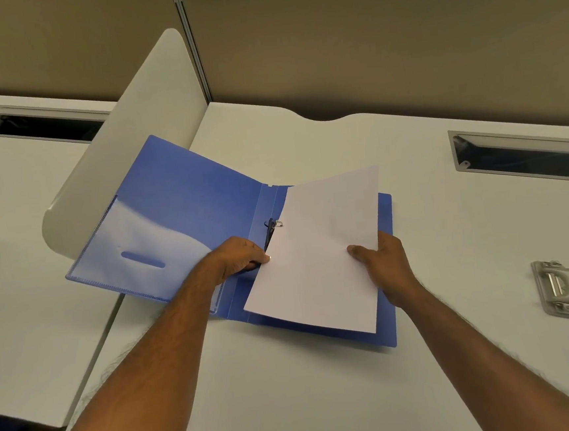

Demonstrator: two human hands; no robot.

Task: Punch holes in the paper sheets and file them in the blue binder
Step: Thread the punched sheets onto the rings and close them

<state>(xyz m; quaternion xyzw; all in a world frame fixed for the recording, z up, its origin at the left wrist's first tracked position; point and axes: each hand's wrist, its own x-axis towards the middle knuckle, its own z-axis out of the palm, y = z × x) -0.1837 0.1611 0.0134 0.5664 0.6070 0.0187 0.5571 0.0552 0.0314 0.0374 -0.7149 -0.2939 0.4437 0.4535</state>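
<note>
The blue binder (pixel 185 203) lies open on the white desk, its left cover leaning up against a low white divider. White paper sheets (pixel 320 250) rest over its right half, their left edge at the dark ring clip (pixel 270 228). My left hand (pixel 242 255) presses on the sheets' left edge right by the clip, fingers curled. My right hand (pixel 389 264) grips the sheets' right edge, thumb on top. A grey metal hole punch (pixel 559 287) sits apart on the desk at the far right.
A curved white divider (pixel 126 153) stands left of the binder. Cable slots are cut into the desk at the back right (pixel 525 156) and on the neighbouring desk at the left (pixel 38 125). Brown partition panels close off the back.
</note>
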